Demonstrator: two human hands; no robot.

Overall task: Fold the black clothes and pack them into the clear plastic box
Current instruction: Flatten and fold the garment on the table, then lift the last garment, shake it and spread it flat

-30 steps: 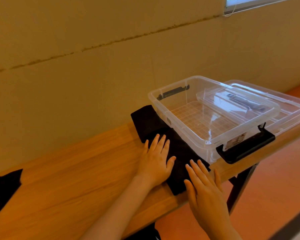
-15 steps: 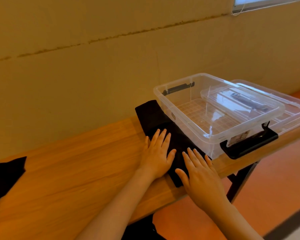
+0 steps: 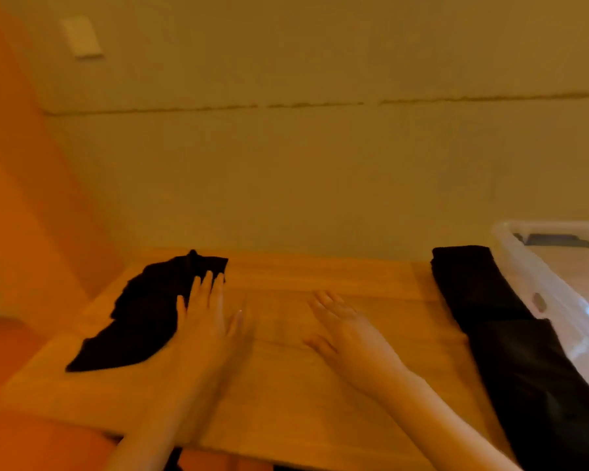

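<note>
- Hands first: we see our left hand (image 3: 204,321) stretched flat with fingers straight, its fingertips lying on the right edge of an unfolded black garment (image 3: 150,314); it grips nothing.
- Our right hand (image 3: 344,331) hangs just over the bare wood in the middle of the tabletop (image 3: 286,385), fingers loosely spread and holding nothing. The frame is blurred, so we cannot tell whether it touches the wood.
- That crumpled garment lies on the left part of the tabletop, reaching from the far side toward the near left edge.
- A second black garment, folded into a long strip (image 3: 510,334), lies along the right side of the tabletop, running from far to near, well apart from both our hands.
- Right beside that strip, touching it or nearly so, stands the clear plastic box (image 3: 558,300), only partly in view at the right edge. A dark handle (image 3: 558,240) shows at its far end. We see no clothing inside the visible part of it.
- Behind the tabletop rises a plain wall (image 3: 320,164) with a pale plate (image 3: 82,37) high at the left.
</note>
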